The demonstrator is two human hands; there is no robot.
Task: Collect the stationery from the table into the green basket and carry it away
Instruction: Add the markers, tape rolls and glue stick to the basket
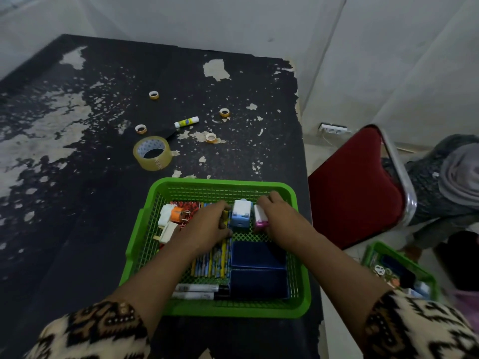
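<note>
The green basket (215,307) stands on the black table (77,203) near its front right corner. It holds pencils (215,263), two dark blue boxes (259,268), markers (197,291) and orange-white sharpeners (171,216). My left hand (204,229) curls its fingers round the pencil ends, right beside a blue sharpener (241,216). My right hand (278,218) grips a pink sharpener (260,216) inside the basket. Farther back on the table lie a big clear tape roll (152,152), a glue stick (186,122) and several small tape rolls (153,95).
A red chair (357,187) stands close to the table's right edge. On the floor behind it sits a second green basket (399,270), and a person (445,177) crouches there. White walls close in behind the table.
</note>
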